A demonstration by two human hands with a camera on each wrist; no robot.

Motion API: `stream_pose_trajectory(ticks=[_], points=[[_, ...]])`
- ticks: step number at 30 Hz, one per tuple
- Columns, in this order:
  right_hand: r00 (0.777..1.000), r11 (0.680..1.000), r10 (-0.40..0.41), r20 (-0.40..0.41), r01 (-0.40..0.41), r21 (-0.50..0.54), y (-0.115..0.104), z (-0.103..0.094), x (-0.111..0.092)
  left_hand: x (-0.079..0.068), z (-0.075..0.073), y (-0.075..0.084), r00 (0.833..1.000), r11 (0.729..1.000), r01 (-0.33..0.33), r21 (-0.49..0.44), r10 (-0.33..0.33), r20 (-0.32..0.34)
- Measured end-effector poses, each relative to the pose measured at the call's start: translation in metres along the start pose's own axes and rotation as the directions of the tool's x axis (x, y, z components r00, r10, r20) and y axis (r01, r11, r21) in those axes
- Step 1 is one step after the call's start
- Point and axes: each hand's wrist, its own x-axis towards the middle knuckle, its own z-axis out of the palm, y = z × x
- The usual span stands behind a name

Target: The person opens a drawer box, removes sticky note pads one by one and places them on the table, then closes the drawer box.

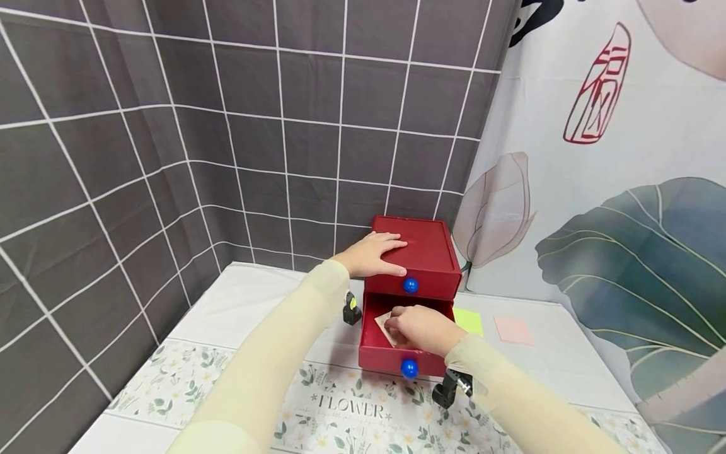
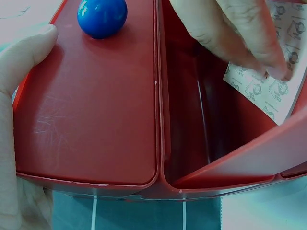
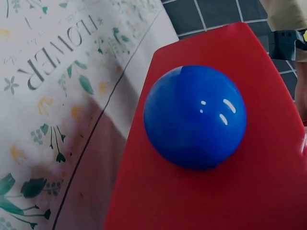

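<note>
A small red drawer cabinet [image 1: 416,249] with blue round knobs stands on the table. My left hand [image 1: 374,254] rests on its top near the left edge, fingers spread and thumb towards the front. The lower drawer [image 1: 386,358] is pulled out, its blue knob [image 3: 194,117] large in the right wrist view. Inside the drawer, my right hand [image 1: 422,328] pinches a pale square paper [image 2: 256,91] with small dark prints. The paper lies at a slant, and the hand covers part of it. The upper drawer's knob [image 2: 102,17] shows with that drawer shut.
To the right of the drawer lie a yellow-green square note [image 1: 468,321] and a pink one [image 1: 513,330]. A white cloth with a floral band and lettering [image 1: 348,407] covers the table. A dark gridded curtain [image 1: 306,151] hangs behind the cabinet.
</note>
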Motion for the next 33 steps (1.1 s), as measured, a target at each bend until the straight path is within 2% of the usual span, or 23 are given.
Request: stream_pose_trajectory(ticks=[5,10,15,27,33], points=[[0.999,0.999,-0.041,0.004,0.041,-0.009,0.000,-0.001,0.002,0.001,0.000,-0.001,1.000,1.000,-0.003,0.004,0.003,0.003],[0.993,0.990,-0.114,-0.042,0.109,-0.092,0.001,0.001,0.002,0.001,0.001,-0.001,1.000,1.000,-0.014,0.007,0.014,0.000],[0.991,0.984,-0.128,-0.043,0.121,-0.130,0.000,0.000,0.001,0.001,0.001,-0.002,1.000,1.000,-0.002,0.006,0.002,0.001],[0.999,0.999,-0.048,-0.007,0.048,0.003,0.001,-0.007,0.001,0.000,-0.002,-0.001,1.000,1.000,-0.004,0.005,0.004,-0.004],[0.999,0.993,0.010,-0.039,-0.005,0.120,0.007,-0.009,-0.002,-0.002,-0.002,0.000,1.000,1.000,0.001,0.002,-0.001,0.000]])
